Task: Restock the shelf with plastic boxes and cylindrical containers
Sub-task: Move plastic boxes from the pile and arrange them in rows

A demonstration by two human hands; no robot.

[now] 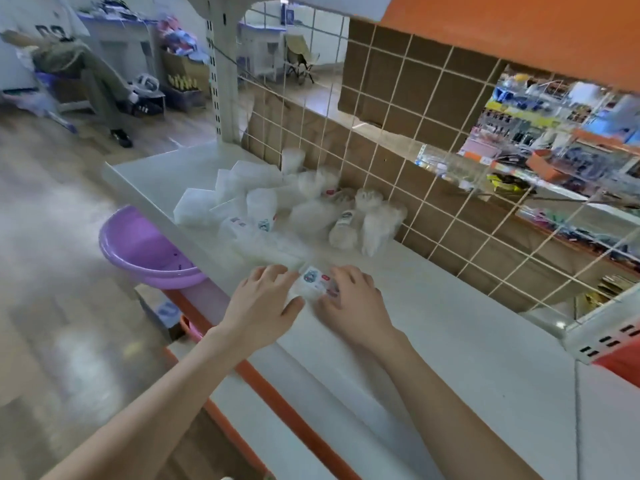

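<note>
A clear plastic box [311, 284] with small stickers lies on the white shelf [450, 327], gripped between both hands. My left hand [263, 299] holds its left side and my right hand [349, 299] holds its right side. Farther back on the shelf lies a jumbled pile of clear plastic boxes [239, 199] on the left and cylindrical containers [346, 226] on the right, several of them on their sides. The picture is blurred, so fine detail is lost.
A wire grid backed with brown cardboard [398, 140] closes the shelf's rear. A purple basin [145, 247] sits below the shelf's left front edge. An orange shelf panel [502, 29] hangs overhead. A seated person [86, 71] is far left across the floor.
</note>
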